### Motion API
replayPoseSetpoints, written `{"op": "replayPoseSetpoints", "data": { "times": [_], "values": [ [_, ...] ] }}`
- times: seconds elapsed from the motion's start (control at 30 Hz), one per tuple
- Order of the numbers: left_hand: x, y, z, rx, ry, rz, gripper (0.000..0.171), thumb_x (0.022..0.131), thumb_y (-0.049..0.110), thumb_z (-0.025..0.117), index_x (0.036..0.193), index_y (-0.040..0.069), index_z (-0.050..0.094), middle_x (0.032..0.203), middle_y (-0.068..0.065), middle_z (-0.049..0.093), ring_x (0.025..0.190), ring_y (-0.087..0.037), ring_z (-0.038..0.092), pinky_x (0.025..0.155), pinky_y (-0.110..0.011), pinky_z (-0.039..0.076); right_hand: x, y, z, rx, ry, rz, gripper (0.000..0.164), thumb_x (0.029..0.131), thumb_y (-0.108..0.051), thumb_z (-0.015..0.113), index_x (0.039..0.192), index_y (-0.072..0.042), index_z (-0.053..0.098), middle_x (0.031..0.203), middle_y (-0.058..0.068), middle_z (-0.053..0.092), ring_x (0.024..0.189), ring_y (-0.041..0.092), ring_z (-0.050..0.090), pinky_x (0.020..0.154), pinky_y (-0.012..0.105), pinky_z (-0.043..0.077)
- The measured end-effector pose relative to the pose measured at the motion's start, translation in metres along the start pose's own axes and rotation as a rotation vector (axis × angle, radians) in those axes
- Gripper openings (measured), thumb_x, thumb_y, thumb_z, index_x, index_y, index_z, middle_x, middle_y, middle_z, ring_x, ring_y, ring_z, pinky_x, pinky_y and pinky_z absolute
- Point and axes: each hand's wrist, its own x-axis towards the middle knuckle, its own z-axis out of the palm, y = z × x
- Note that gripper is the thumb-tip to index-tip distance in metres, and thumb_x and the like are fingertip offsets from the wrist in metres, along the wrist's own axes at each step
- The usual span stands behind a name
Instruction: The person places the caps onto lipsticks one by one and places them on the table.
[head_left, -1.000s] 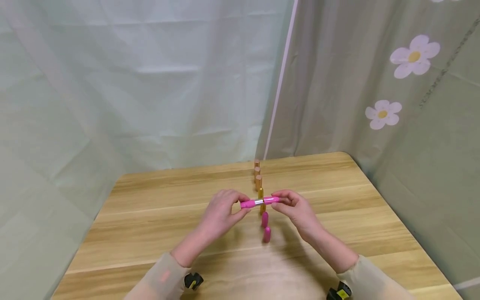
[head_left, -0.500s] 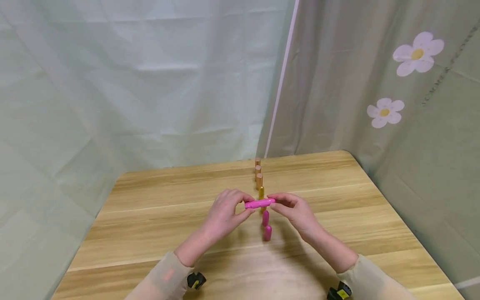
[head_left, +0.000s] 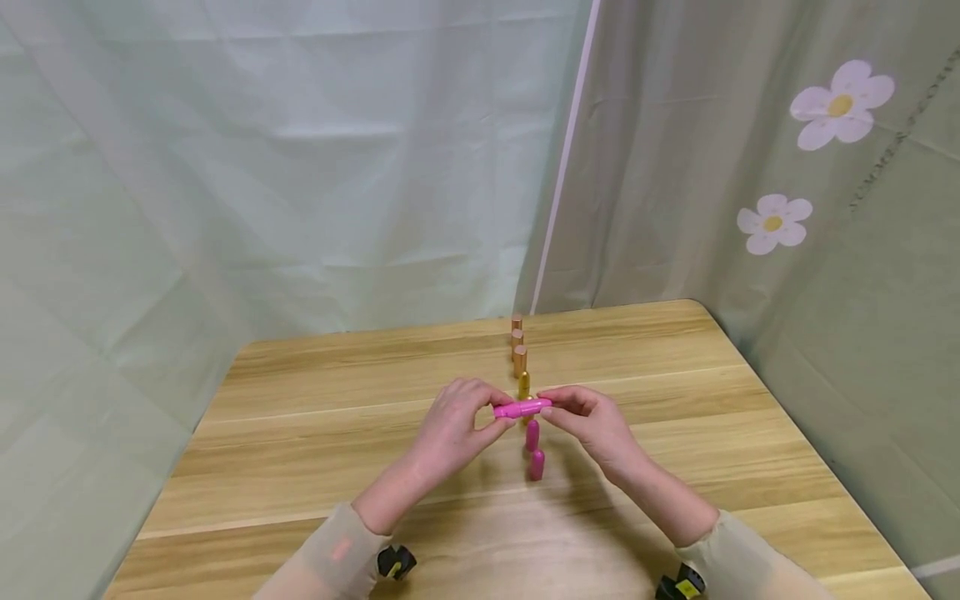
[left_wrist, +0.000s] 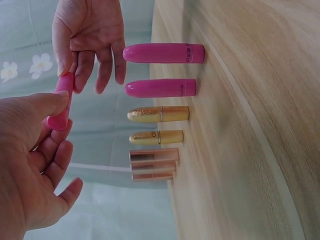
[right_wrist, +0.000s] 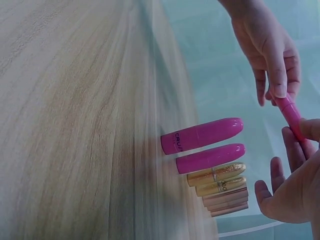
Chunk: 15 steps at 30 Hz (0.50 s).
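Note:
A pink lipstick tube (head_left: 523, 407) is held level above the table between both hands. My left hand (head_left: 459, 423) pinches its left end between thumb and fingers. At the other end, the thumb and fingertips of my right hand (head_left: 596, 425) grip the tapered tip. The tube's two pink parts meet with no silver showing between them. Just below and behind it runs a row of upright lipsticks: a near pink lipstick (left_wrist: 164, 53), a second pink lipstick (left_wrist: 161, 88), two gold lipsticks (left_wrist: 159, 114) and several copper-coloured tubes (left_wrist: 154, 155).
The row stretches away from me across the wood-grain table (head_left: 315, 433) to near its back edge. Pale curtains (head_left: 360, 167) hang behind the table, with a flowered one (head_left: 675, 167) at the right. Black wrist mounts (head_left: 396, 562) sit at both sleeves.
One second ago a silver band showed between the pink halves. The hands have drawn together and the band is now covered. Since half a second ago, little has moved.

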Motion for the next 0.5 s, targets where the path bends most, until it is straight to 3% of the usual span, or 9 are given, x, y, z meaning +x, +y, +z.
{"op": "replayPoseSetpoints", "data": {
  "times": [0.23,0.5],
  "values": [
    [-0.0014,0.0030,0.0004,-0.010,-0.004,-0.016,0.018,0.088,0.026,0.083,0.104,0.023,0.076,0.103,0.013,0.068,0.101,-0.010,0.055,0.094,-0.038,0.046,-0.0023,-0.0007,0.0004,0.025,-0.008,-0.024,0.039,0.094,-0.021,0.077,0.123,0.004,0.069,0.114,0.012,0.073,0.111,0.027,0.064,0.098,0.039,0.052],
    [-0.0037,0.0064,0.0024,0.068,-0.056,-0.055,0.020,0.088,0.034,0.082,0.104,0.025,0.075,0.107,0.010,0.067,0.103,-0.015,0.056,0.095,-0.040,0.045,-0.0049,-0.0065,0.0019,-0.003,-0.063,-0.098,0.034,0.094,-0.023,0.077,0.122,-0.005,0.072,0.115,0.009,0.073,0.112,0.030,0.065,0.095,0.040,0.054]
  ]
}}
